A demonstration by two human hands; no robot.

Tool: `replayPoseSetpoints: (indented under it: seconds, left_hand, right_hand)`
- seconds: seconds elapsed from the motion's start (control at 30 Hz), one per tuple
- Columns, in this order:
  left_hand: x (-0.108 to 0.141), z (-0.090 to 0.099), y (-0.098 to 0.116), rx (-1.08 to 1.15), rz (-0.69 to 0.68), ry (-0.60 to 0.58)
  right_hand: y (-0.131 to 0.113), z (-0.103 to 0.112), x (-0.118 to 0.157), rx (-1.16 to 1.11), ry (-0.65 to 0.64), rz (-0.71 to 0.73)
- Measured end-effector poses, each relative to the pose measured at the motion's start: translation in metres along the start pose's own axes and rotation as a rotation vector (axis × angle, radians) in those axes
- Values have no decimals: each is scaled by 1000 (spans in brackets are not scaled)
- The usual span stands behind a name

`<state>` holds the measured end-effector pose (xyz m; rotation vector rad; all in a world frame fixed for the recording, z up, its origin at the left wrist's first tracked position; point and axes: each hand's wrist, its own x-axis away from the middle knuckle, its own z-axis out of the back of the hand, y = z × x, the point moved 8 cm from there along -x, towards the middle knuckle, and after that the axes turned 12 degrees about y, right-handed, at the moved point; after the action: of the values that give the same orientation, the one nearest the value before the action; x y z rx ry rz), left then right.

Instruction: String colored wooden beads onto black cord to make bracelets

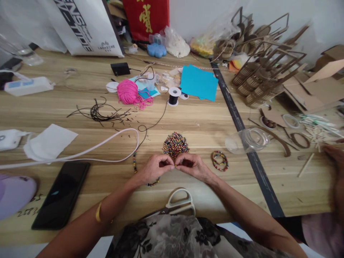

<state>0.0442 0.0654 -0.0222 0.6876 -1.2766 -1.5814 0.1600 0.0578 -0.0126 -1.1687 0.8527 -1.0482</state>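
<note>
My left hand (154, 167) and my right hand (194, 167) meet fingertip to fingertip, both pinched. A tiny yellowish bead (175, 166) shows at the right fingertips. My left hand pinches what seems to be the cord's end, too small to see clearly. Part of a bead strand (134, 162) emerges left of that hand, and another part curves out below the wrist. Its black cord (153, 125) leads back to a spool (173, 97). Just beyond my fingers lies a pile of multicoloured beads (176, 142). Two finished-looking bead bracelets (219, 160) rest to the right.
Scissors (180, 202) lie by my lap. A phone (61, 195) and a white cable (107, 138) are on the left. Black cord scraps (100, 113), pink yarn (127, 92) and blue sheets (199, 83) lie farther back. Another person's hand (334, 154) is at the right edge.
</note>
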Motion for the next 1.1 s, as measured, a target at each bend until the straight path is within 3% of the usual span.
replayPoseSetpoints:
  seconds: [1.1]
  left_hand:
    - [-1,2,-9,46,17,-23]
  right_hand:
    - [-2,1,0,12,9,5]
